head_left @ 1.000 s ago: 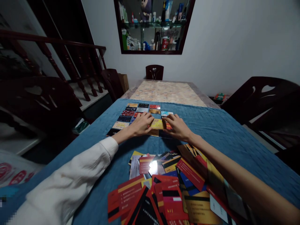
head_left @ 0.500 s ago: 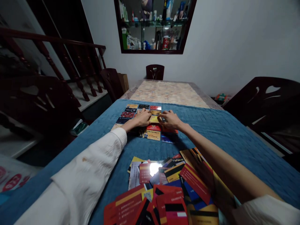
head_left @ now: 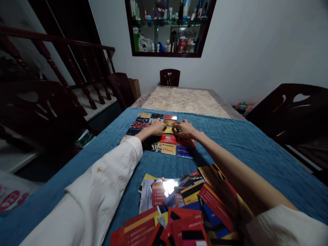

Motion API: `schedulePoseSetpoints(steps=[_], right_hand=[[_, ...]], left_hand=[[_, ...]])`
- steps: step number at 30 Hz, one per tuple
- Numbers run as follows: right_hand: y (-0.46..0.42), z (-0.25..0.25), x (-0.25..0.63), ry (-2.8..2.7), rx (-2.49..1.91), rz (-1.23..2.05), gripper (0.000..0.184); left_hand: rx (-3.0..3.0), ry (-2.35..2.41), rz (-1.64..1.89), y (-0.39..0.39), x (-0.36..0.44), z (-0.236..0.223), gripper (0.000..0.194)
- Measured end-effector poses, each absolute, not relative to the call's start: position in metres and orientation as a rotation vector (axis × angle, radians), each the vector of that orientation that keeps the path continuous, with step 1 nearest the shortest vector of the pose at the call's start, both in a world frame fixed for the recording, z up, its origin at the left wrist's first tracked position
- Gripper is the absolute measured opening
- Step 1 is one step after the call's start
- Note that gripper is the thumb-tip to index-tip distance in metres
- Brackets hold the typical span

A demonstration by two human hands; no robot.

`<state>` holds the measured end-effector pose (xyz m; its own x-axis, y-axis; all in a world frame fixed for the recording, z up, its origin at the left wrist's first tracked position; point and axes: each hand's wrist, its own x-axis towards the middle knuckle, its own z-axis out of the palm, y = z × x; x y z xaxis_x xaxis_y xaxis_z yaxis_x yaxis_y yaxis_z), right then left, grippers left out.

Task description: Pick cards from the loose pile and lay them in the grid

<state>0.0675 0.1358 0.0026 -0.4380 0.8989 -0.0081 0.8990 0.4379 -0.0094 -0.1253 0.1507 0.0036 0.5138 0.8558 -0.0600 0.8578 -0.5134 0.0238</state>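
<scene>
One loose heap of overlapping cards (head_left: 188,222) lay nearest the camera, on the blue cloth (head_left: 238,143). The right sleeve (head_left: 287,227) had entered at lower right; one second earlier, only bare forearm showed there. The left sleeve (head_left: 107,181) extended forward past the heap's left side.

Beyond the heap, the VIP card (head_left: 166,149) and the blue card (head_left: 185,152) lay side by side at the near edge of the card grid. Next came the red card (head_left: 168,139), now uncovered; one second earlier, the yellow card (head_left: 168,130) lay in front of its present position.

The yellow card was located between both hands, just beyond the red card. The left hand (head_left: 157,128) reached in palm down, fingers spread forward over neighbouring cards, thumb side at the yellow card's left edge. The right hand (head_left: 185,130) was angled inward, fingers bent, fingertips at the right edge. Whether either hand pinched or pressed the card could not be determined.

The gold card (head_left: 170,122) lay directly beyond, followed by the bare tabletop (head_left: 184,97) and a chair (head_left: 169,78).
</scene>
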Motion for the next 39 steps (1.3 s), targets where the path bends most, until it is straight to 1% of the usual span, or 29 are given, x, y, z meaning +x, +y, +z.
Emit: schedulePoseSetpoints(steps=[3,12,27,33,39], right_hand=[[0.1354,0.0021,0.0666,2.654,1.661,-0.012,0.038],[0.1375,0.003,0.0663,2.634,1.63,0.006,0.035],[0.1376,0.0019,0.0651,2.614,1.636,0.024,0.034],[0.1347,0.0023,0.0649,2.614,1.639,0.037,0.037],[0.1338,0.0044,0.0639,2.609,1.622,0.053,0.036]], left_hand=[[2.694,1.518,-0.048,0.1515,-0.1252,0.0022,0.028],[2.743,1.505,-0.068,0.1476,-0.1232,0.0049,0.019],[2.797,1.463,0.001,0.148,-0.1243,0.0017,0.017],[2.784,1.461,0.021,0.1461,-0.1235,0.0031,0.018],[2.777,1.438,-0.019,0.1434,-0.1218,0.0065,0.017]])
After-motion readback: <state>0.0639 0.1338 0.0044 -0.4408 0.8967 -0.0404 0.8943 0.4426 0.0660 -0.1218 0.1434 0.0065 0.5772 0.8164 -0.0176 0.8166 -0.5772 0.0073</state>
